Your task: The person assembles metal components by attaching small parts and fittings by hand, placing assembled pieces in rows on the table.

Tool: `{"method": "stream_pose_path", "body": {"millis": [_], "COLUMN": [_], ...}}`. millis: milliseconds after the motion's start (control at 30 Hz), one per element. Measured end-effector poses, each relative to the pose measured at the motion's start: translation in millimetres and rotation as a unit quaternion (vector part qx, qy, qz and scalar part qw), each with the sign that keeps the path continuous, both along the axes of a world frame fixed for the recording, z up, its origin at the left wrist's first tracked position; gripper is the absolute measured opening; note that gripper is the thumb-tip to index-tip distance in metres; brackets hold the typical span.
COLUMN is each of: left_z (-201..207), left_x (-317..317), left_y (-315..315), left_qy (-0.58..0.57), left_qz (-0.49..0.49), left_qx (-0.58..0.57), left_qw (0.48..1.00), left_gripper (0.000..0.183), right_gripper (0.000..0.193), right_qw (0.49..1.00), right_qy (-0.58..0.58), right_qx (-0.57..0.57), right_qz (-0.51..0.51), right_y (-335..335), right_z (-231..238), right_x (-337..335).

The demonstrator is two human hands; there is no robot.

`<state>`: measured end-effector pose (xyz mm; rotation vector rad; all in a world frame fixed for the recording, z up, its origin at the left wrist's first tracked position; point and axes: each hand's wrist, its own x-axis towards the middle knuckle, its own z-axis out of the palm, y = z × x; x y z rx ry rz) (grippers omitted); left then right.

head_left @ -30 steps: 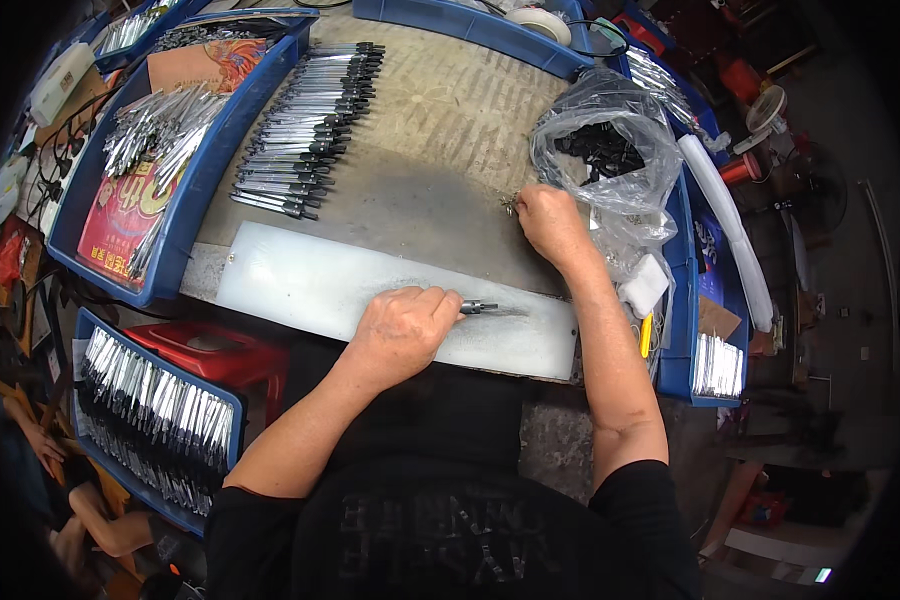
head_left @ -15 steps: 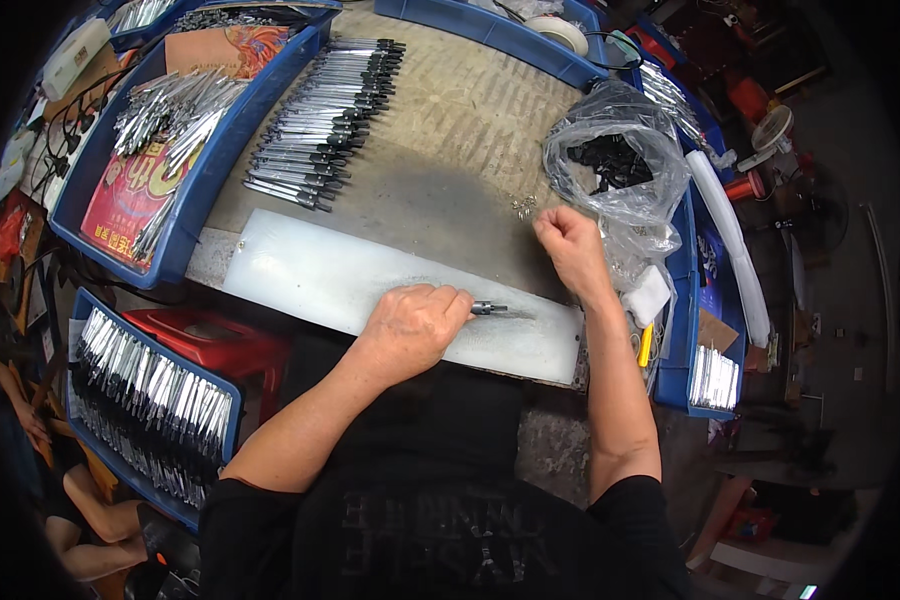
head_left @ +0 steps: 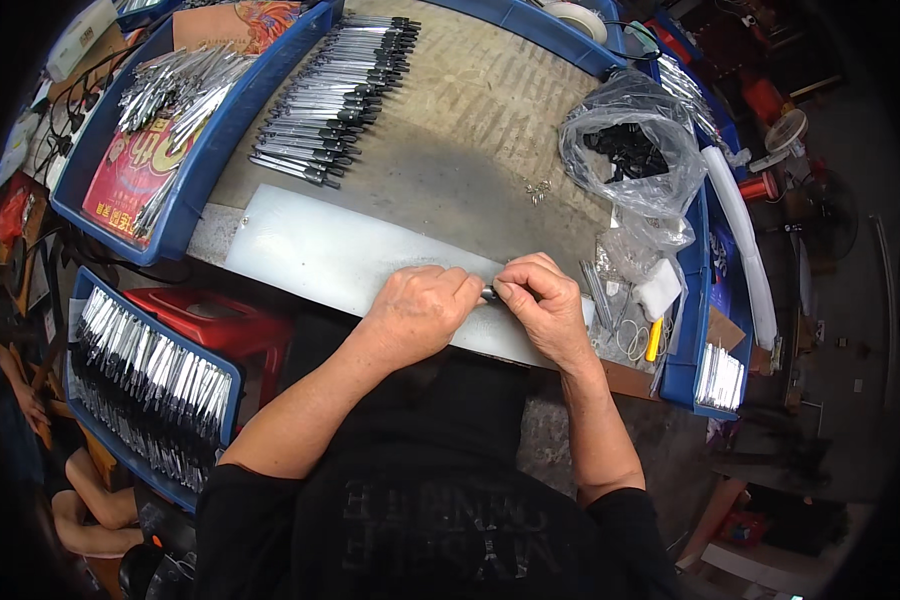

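Observation:
My left hand [head_left: 418,308] is closed around a slim pen-like piece, mostly hidden by the fingers. Only its short dark end [head_left: 488,294] shows between the two hands. Against that end, the fingertips of my right hand [head_left: 550,308] are pinched; any small part inside the pinch is hidden. Both hands are over a long white board [head_left: 320,250] along the table's near edge. Beyond the right hand lies a little heap of tiny metal parts [head_left: 538,190]. A long row of silver pen-like pieces with black ends [head_left: 335,100] lies farther left.
At the left stand blue trays [head_left: 195,190] of similar pieces, one beside a red stool [head_left: 205,325]. On the right are a clear plastic bag [head_left: 585,150] with black parts, a white pad [head_left: 657,290], a yellow-handled tool [head_left: 654,340] and another blue tray [head_left: 682,370].
My right hand has come from beside the tiny metal parts, down and left, to the dark end of the piece. My left hand keeps its grip. The view has shifted slightly.

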<state>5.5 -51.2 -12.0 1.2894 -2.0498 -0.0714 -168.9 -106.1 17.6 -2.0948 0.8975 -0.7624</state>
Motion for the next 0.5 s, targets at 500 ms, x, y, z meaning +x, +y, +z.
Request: {"method": "stream_pose_path", "body": {"millis": [500], "left_z": [-2.6], "left_x": [-0.3], "left_y": [-0.3], "left_qy": [0.008], "left_qz": [-0.004], "left_qx": [-0.015], "left_qw": [1.0], "left_gripper": [0.016], "right_gripper": [0.007], "right_qw": [0.992], "right_qy": [0.046], "right_qx": [-0.117], "right_qz": [-0.004], "right_y": [1.9], "right_z": [3.5], "right_x": [-2.0]}}
